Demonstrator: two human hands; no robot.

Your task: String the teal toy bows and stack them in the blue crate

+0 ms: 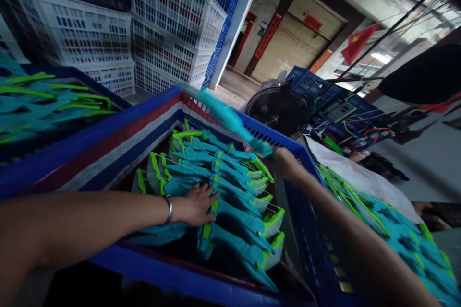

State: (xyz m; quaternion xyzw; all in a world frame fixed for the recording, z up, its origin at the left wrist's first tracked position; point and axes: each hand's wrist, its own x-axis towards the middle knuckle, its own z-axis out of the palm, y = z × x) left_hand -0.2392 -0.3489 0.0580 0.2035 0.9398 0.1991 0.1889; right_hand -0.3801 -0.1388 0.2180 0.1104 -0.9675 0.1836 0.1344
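My left hand [196, 204] lies flat with fingers spread on a stack of teal and green toy bows [230, 187] inside a blue crate [313, 230]; a silver bracelet sits on that wrist. My right hand [284, 160] is closed on the end of one teal bow [226, 117], held up over the crate's far rim and blurred by motion.
Another crate of teal and green parts [43, 100] sits at the left. White and blue crates [169, 24] are stacked behind. More bows [396, 230] lie piled at the right. A black fan [277, 110] and a cluttered bench stand beyond, where another person's hand [358, 156] rests.
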